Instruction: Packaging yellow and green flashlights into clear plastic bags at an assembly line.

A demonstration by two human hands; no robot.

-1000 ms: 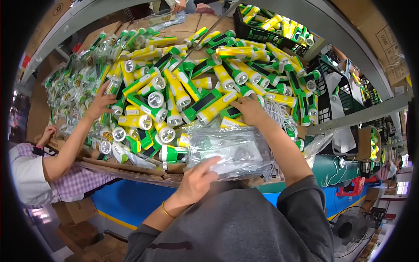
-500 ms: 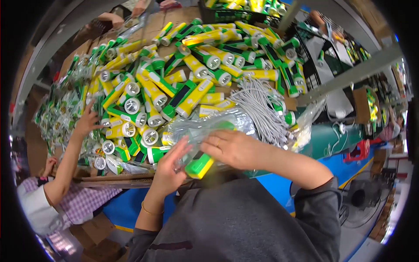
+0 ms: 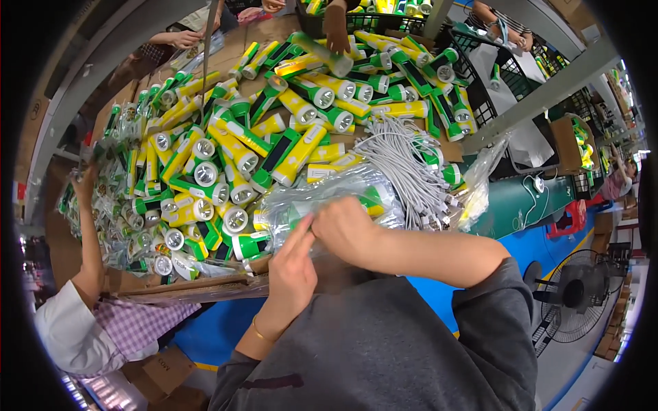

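Both my hands meet at the near edge of a pile of clear plastic bags [image 3: 284,198]. My right hand [image 3: 348,229] is closed in a pinch on the near end of a clear bag, its fingertips partly hidden. My left hand [image 3: 293,274] touches it, straight fingers pressed together on the bag's edge. Beneath the plastic film, a green and yellow flashlight [image 3: 373,198] shows in part beyond my right hand. Loose yellow and green flashlights [image 3: 298,154] lie heaped just beyond, and a bundle of white cables [image 3: 401,168] lies to the right of the bags.
A co-worker's arm [image 3: 89,226] reaches over bagged flashlights [image 3: 103,219] at left. Another person's hand [image 3: 336,31] is at the heap's far side. Black crates [image 3: 480,89] and a metal post [image 3: 548,96] stand right. A fan [image 3: 572,291] stands on the floor at right.
The flashlight between my hands has gone from there; green and yellow now show under the plastic. My hands have come together. The left co-worker's hand moved farther left, and a far hand has appeared.
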